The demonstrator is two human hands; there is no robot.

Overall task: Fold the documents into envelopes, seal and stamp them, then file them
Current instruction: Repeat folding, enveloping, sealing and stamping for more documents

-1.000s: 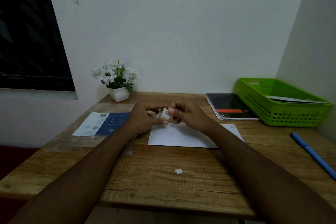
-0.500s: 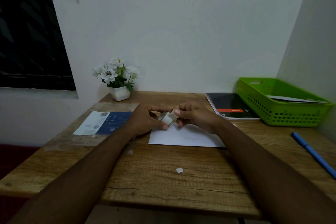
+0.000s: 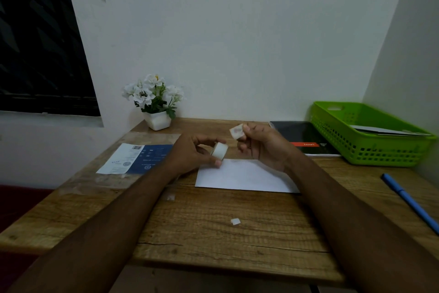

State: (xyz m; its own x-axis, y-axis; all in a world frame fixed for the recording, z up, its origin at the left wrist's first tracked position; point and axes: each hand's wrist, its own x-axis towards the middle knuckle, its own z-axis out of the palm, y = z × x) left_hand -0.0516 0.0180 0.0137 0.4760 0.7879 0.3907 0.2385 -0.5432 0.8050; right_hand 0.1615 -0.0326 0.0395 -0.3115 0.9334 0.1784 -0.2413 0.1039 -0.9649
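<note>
The left hand [image 3: 190, 152] has its grip closed around a small white roll [image 3: 219, 150]; the right hand [image 3: 263, 143] pinches a stamp [image 3: 236, 131] just above it. Both hover over the white envelope [image 3: 242, 175] lying on the table [image 3: 213, 233]. Right of the grips, a green basket [image 3: 370, 150] holds envelopes [image 3: 384, 131].

Dim, soft, slightly blurred picture; wide-angle bending at edges
</note>
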